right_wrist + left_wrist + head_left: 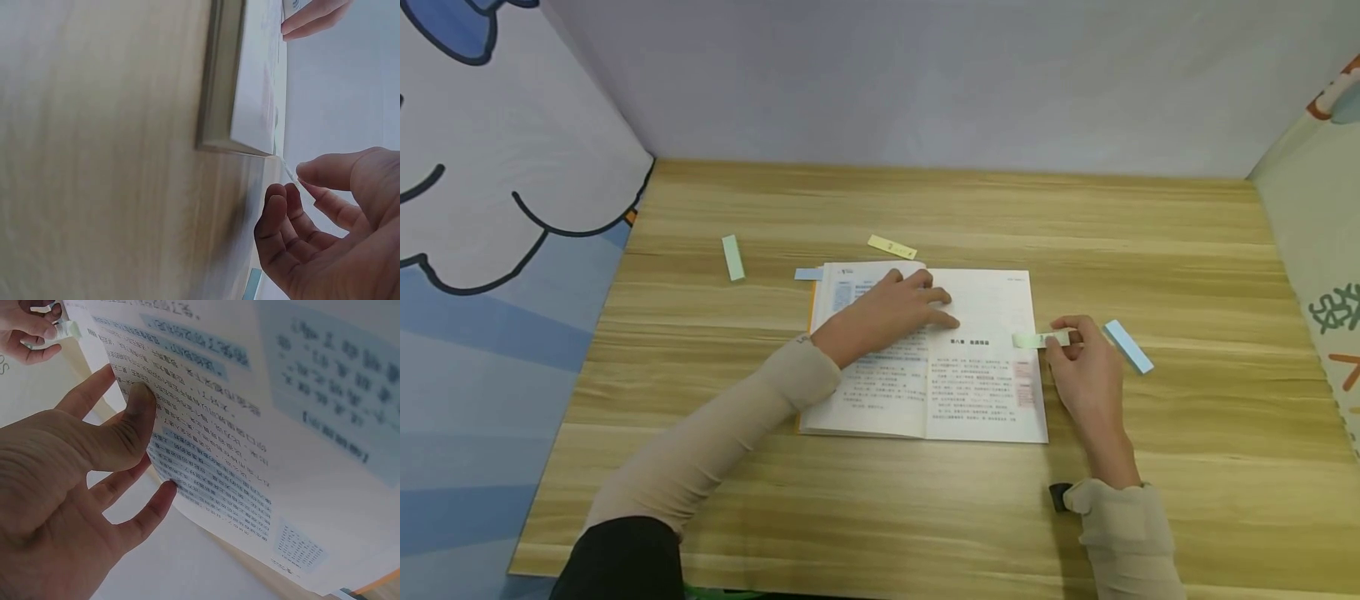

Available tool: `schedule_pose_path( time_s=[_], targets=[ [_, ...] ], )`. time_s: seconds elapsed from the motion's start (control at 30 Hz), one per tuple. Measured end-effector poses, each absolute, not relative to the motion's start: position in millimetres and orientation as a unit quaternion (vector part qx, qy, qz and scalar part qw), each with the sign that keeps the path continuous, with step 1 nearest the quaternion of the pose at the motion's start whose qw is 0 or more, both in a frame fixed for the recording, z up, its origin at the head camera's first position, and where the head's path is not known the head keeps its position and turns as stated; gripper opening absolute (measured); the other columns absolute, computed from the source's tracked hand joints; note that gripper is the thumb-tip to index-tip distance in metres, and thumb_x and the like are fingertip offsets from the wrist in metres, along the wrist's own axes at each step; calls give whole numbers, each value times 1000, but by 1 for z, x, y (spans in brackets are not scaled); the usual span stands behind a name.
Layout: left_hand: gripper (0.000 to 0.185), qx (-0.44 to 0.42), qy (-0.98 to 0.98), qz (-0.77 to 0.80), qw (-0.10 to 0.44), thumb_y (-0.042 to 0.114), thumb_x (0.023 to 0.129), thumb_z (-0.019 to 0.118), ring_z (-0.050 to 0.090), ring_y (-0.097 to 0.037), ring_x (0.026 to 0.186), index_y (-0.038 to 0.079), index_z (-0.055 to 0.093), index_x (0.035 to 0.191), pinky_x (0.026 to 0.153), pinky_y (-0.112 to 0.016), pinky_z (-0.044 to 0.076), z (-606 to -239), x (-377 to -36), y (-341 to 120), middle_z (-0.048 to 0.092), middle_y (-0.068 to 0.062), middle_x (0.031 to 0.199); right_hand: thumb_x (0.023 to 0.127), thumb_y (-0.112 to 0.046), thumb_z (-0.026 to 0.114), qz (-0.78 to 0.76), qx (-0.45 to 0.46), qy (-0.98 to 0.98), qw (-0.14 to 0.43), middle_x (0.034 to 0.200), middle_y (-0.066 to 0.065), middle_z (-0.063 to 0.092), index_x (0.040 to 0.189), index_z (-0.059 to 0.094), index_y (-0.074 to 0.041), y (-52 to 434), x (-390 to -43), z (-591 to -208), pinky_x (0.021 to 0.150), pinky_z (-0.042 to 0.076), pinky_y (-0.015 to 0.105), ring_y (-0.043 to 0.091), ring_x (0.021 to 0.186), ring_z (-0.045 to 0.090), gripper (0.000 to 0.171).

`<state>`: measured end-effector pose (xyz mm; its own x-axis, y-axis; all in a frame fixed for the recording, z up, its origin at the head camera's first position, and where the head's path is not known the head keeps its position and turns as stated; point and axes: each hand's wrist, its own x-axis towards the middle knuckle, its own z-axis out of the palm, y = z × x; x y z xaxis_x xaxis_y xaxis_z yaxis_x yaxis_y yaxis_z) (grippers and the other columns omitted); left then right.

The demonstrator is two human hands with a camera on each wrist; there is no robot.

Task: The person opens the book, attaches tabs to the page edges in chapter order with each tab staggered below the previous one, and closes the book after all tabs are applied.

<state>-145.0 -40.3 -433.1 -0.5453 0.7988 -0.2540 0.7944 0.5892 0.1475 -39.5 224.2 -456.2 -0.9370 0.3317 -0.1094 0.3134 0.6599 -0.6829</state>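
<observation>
The right hand pinches a pale green slip between thumb and fingertips, its free end lying over the right edge of the open book; in the right wrist view the slip shows only edge-on as a thin sliver, so its colour and any print are lost there; the other fingers curl loosely beneath it; whether the slip touches the page cannot be told

The left hand lies on the book with fingers spread and nearly straight, pressing across the gutter; in the left wrist view the thumb rests on top of a lifted leaf while the fingers sit under it, so the hand holds that leaf loosely; the print on the page is blurred and unreadable; the orange cover shows only as a thin line along the left side

Just right of the right hand a blue slip lies on the table; a small dark object at the right wrist is half hidden by the sleeve; beyond the book lie a yellow slip, a second green slip well to the left, and a blue one partly tucked at the book's top left corner

The table is light wood grain; a plain grey wall stands behind, with cartoon-printed panels on both sides, both cut off by the frame
</observation>
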Motion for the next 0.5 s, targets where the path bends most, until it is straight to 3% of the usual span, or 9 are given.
schedule_pose_path(
  time_s=[0.33,0.5],
  targets=[
    [51,450,880,0,150,13,106,60,43,-22,142,43,59,146,102,-45,44,-435,-145,-39,52,7,158,103,-12,60,368,-193,-910,-3,120,21,66,131,66,-7,225,-41,-455,59,43,18,30,96,68,29],
    [50,449,881,1,152,14,106,59,43,-22,143,43,59,146,102,-45,43,-435,-145,-39,52,7,158,103,-12,61,367,-188,-911,3,120,22,66,130,66,-6,225,-41,-456,61,43,17,34,100,70,28]
  ],
)
